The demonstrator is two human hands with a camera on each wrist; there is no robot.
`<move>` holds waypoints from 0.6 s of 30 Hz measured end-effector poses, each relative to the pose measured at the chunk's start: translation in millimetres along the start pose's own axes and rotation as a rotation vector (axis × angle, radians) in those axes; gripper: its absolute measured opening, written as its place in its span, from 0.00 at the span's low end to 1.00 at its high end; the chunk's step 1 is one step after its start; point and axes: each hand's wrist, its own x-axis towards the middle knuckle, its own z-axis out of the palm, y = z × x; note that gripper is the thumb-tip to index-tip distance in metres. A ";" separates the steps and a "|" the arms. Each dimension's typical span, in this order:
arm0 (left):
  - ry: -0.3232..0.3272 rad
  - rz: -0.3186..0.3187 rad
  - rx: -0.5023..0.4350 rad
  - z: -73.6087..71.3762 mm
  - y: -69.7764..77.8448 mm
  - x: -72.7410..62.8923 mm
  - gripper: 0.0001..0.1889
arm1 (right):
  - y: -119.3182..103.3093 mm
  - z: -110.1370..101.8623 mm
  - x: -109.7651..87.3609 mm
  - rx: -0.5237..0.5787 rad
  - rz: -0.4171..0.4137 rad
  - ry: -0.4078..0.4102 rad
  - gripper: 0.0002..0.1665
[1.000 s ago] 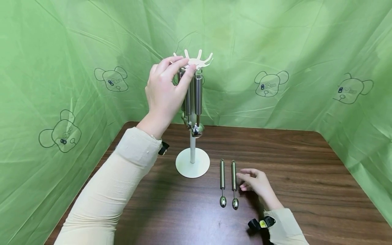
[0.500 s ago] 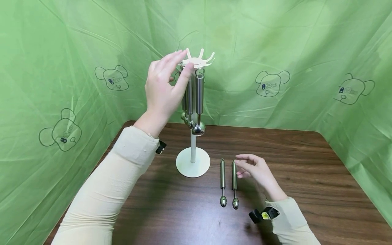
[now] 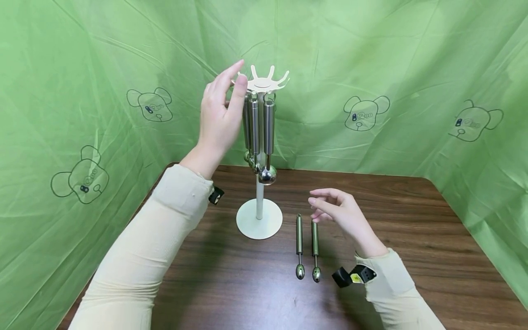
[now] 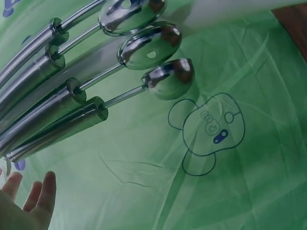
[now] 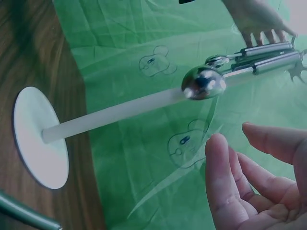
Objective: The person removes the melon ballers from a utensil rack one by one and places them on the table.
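Note:
Several steel melon ballers (image 3: 268,128) hang by their handle rings from the hooks of a white stand (image 3: 264,84). Beside the hooks, on the left, is my left hand (image 3: 218,112), its fingers and thumb extended and apart. In the left wrist view, fingertips of the left hand (image 4: 33,203) show below the ends of the hanging handles. Two more melon ballers lie side by side on the table, a left one (image 3: 299,236) and a right one (image 3: 315,240). My right hand (image 3: 344,215), fingers loosely bent and holding nothing, hovers over the right one's handle end.
The stand's round white base (image 3: 251,227) rests on the dark wooden table (image 3: 412,229). Green cloth (image 3: 309,46) with printed bear heads encloses the back and both sides.
The fingers of my left hand have spread and drawn left, away from the hooks. My right hand has risen and moved forward, from beside the right melon baller to over its handle end.

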 end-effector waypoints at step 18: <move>-0.098 0.000 -0.499 14.5 -20.1 4.9 0.17 | -44.6 8.9 25.1 -0.005 -0.105 -0.007 0.22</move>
